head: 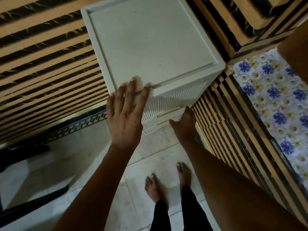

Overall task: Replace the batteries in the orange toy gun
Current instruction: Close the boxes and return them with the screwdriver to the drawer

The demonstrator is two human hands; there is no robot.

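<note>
I stood by the white drawers (150,47). My left hand (125,117) lay flat and open on top. My right hand (182,121) reached a drawer front; I could not tell its grip. The toy gun was nowhere in sight, so the battery job had barely begun.

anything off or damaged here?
Nothing stands out. The white drawer unit stands square and intact; left hand lies flat on its top edge, right hand is at a drawer front. No toy gun in view.
</note>
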